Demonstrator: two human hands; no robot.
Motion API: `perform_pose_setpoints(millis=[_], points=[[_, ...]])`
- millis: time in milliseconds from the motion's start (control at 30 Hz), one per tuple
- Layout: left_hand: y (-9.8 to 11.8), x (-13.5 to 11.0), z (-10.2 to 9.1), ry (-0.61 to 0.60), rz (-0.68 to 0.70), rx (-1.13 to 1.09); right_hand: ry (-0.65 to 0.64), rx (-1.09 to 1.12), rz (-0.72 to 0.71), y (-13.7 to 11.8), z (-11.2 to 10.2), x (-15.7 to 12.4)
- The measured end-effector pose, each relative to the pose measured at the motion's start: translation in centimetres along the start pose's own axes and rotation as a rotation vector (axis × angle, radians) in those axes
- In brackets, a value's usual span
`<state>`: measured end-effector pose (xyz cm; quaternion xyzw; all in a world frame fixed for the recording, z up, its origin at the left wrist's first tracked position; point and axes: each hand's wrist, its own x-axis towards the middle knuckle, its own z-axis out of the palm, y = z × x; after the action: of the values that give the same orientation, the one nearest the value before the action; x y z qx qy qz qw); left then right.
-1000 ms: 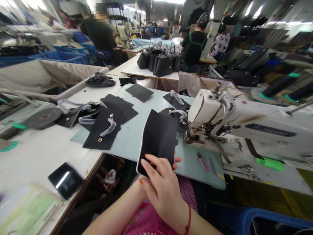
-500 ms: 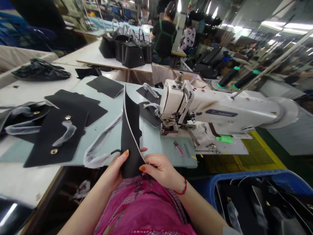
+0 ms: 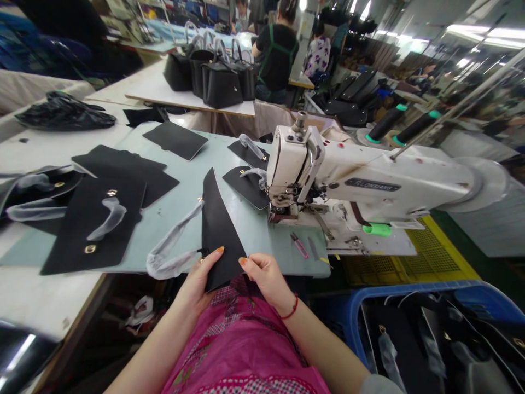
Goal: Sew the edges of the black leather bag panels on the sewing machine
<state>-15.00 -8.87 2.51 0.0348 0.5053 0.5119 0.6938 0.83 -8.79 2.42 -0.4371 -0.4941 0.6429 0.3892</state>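
A black leather bag panel point(image 3: 221, 230) is held up tilted over the table's near edge. My left hand point(image 3: 200, 282) grips its lower left side, thumb on top and fingers hidden beneath. At the lower right edge, my right hand point(image 3: 264, 276) pinches the panel between thumb and fingers. A plastic-wrapped strap point(image 3: 172, 246) hangs off the panel's left side, looping onto the green work mat point(image 3: 164, 191). To the right of the panel stands a white sewing machine point(image 3: 328, 169). Pink-handled thread snips point(image 3: 300, 246) lie in front of the machine.
Black panels with wrapped handles point(image 3: 94, 224) lie at left, and two more point(image 3: 248, 183) lie beside the machine head. A blue basket point(image 3: 356, 306) of similar pieces stands at lower right. Finished black handbags point(image 3: 221, 85) stand on the table behind, near a person point(image 3: 276, 57).
The panel has turned, so its broad black face now shows instead of the pale edge and curved inner side. Its top end is lower, and my right hand has risen slightly.
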Motion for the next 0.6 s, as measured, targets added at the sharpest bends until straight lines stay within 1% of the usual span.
perform_pose_setpoints(millis=[100,167,233,400,467,533,600], points=[[0.5,0.0,0.4,0.01,-0.014,0.026,-0.056,0.145,0.062,0.5,-0.9,0.4],[0.7,0.0,0.7,0.028,-0.025,0.022,-0.054,0.167,0.089,0.4,-1.6,0.5],[0.8,0.3,0.9,0.029,-0.015,0.031,-0.037,0.114,0.093,0.0,-2.2,0.4],[0.6,1.7,1.4,-0.049,0.035,0.155,-0.093,-0.098,0.026,-1.1,-3.1,0.6],[0.7,2.7,2.0,-0.047,0.035,0.22,-0.044,-0.115,0.035,-1.1,-3.3,1.1],[0.9,4.0,3.0,-0.03,0.021,0.261,0.055,-0.092,0.057,-0.9,-3.7,1.9],[1.2,5.6,4.4,-0.043,0.001,0.286,0.161,-0.059,0.068,-0.4,-4.3,3.0]])
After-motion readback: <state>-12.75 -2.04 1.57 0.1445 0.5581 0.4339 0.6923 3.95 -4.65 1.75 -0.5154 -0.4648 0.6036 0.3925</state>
